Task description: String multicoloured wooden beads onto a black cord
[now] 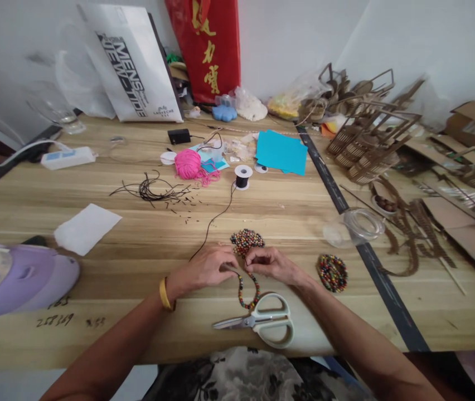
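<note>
My left hand [208, 267], with a yellow band at its wrist, is closed in a pinch on one end of a beaded string [241, 289]. The string hangs in a U of small multicoloured beads. My right hand [273, 264] pinches the other end, where a short dark cord tip shows; whether a loose bead is between its fingers I cannot tell. Just beyond the fingertips lies a pile of loose beads [247, 239]. Black cord runs from a white spool [243, 177] toward my left hand. Close below the string are scissors [258, 321] with pale handles, blades pointing left.
Right of my right hand lies a coil of beaded strings [333, 273]. Cut black cords [154, 189], pink yarn [188, 164] and blue sheets [281, 152] lie farther back. A purple device [24, 278] stands at left. Woven baskets [363, 145] and clear tubing [363, 224] occupy the right.
</note>
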Action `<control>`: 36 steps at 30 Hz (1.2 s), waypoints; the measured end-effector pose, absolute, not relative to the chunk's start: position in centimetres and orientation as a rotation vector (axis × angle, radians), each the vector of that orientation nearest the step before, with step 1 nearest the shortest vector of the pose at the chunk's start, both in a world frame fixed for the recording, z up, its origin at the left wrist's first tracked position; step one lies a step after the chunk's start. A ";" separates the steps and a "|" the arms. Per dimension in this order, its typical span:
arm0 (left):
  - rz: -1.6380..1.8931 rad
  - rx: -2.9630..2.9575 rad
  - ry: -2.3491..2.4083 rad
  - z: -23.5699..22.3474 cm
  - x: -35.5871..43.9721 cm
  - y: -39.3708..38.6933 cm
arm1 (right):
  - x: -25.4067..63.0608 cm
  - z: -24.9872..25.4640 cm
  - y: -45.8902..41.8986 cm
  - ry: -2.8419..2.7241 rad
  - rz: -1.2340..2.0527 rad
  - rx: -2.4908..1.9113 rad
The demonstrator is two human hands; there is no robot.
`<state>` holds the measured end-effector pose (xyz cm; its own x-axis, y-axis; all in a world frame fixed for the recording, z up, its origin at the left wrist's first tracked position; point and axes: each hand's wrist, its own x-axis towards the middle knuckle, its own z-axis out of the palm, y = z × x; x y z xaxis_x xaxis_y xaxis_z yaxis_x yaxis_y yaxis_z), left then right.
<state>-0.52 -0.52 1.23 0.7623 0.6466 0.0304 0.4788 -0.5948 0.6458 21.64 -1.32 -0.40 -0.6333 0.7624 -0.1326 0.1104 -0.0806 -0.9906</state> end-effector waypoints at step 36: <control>0.618 2.565 0.817 1.5 0.6 -1.2 | 21.0 -0.7 -1.7 -1.689 1.691 -0.938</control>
<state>0.60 -1.22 1.45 0.7347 0.6128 0.2910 0.4471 -0.7601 0.4716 21.03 -1.70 -0.65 -0.5942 0.7998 -0.0852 0.0841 -0.0435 -0.9955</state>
